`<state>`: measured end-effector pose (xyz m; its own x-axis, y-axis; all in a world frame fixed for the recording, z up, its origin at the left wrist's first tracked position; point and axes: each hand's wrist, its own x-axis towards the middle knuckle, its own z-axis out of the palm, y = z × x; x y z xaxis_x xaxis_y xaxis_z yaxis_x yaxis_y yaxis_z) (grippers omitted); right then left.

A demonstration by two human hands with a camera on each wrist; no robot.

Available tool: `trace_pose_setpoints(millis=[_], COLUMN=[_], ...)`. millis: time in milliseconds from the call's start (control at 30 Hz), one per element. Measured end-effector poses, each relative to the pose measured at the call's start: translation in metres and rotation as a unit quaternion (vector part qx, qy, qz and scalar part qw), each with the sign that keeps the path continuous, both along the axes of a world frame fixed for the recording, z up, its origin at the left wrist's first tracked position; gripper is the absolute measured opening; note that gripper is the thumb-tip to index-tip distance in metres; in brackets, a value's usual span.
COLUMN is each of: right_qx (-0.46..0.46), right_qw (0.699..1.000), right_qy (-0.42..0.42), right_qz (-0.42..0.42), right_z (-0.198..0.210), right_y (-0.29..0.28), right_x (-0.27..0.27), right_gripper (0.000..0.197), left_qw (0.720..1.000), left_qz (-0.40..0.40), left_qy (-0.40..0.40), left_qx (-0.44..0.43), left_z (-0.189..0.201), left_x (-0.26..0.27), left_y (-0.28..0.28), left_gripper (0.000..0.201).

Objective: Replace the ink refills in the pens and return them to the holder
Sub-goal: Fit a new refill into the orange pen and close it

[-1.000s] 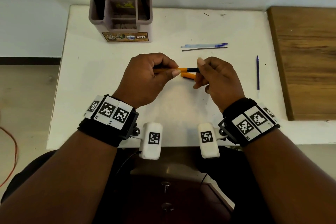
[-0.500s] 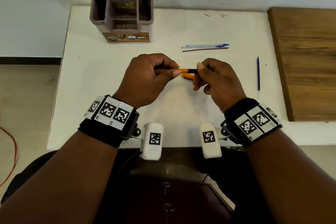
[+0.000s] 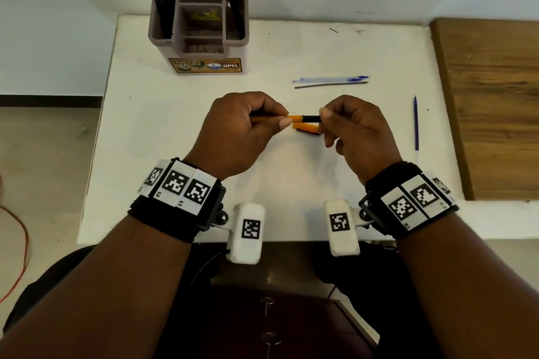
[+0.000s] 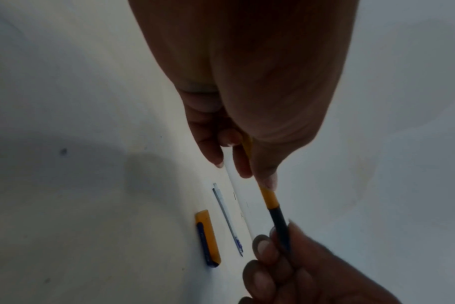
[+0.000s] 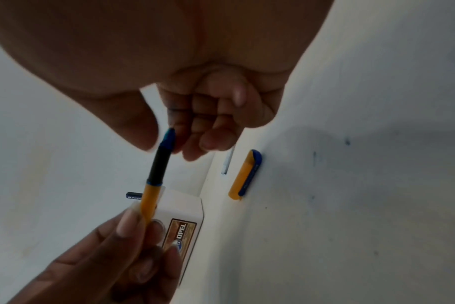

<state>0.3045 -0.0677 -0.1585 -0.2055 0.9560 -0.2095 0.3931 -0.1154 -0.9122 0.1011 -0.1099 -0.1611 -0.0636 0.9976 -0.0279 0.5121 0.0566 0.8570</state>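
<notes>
An orange pen (image 3: 303, 118) with a black grip end is held level above the white table (image 3: 175, 125). My left hand (image 3: 284, 119) grips its orange barrel (image 4: 269, 198). My right hand (image 3: 323, 122) pinches the black end (image 5: 156, 164) between thumb and fingers, and the blue tip sits inside the pinch. The pen's orange and blue cap (image 3: 306, 127) lies on the table just beneath, also seen as the cap (image 4: 207, 239) and the cap (image 5: 244, 174). The mauve holder (image 3: 201, 35) stands at the back left with dark pens in its side slots.
Behind my right hand lie a clear blue-tipped refill (image 3: 329, 79) and a thin dark refill (image 3: 329, 84). A blue refill (image 3: 415, 125) lies lengthwise at the right, near a wooden board (image 3: 495, 102). A red cable (image 3: 17, 256) runs over the floor at left.
Both hands keep the same hold on the pen; my right thumb has shifted only slightly on the black end.
</notes>
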Motion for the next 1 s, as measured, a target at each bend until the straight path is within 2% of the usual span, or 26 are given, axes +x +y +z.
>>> trace_pose_setpoints(millis=[67,167,400,600,667,733,800,1000], right_qx=[0.017,0.034,0.017,0.018,0.027,0.031,0.03,0.034], right_qw=[0.999,0.996,0.998,0.996,0.992,0.984,0.972,0.952], right_qy=[-0.033,-0.075,-0.066,-0.057,-0.104,-0.175,-0.231,-0.301], right_qz=[0.009,0.013,-0.014,-0.068,-0.068,-0.028,0.015,0.051], right_z=[0.0,0.001,0.001,-0.007,-0.014,-0.02,-0.024,-0.027], right_y=[0.001,0.001,0.0,0.001,0.003,0.002,-0.001,-0.005], right_x=[0.002,0.003,-0.001,-0.002,0.001,0.002,0.0,-0.006], right_gripper=[0.025,0.032,0.044,0.029,0.021,0.016,0.022,0.017], left_qw=[1.0,1.0,1.0,0.999,0.998,0.997,0.996,0.996], left_qz=[0.003,0.003,0.005,0.029,0.05,0.072,0.083,0.078], left_qy=[-0.005,-0.003,-0.002,0.032,0.034,0.028,0.024,0.026], left_qx=[-0.007,-0.009,0.006,0.009,0.012,0.013,0.016,0.018], left_z=[0.0,0.0,0.004,0.001,-0.001,-0.001,-0.001,-0.002], left_x=[0.0,0.001,0.001,0.003,0.002,0.0,-0.001,0.0], left_y=[0.0,0.0,0.0,-0.001,0.0,0.001,0.001,0.0], left_gripper=[0.005,0.004,0.007,0.009,0.007,0.004,0.003,0.003])
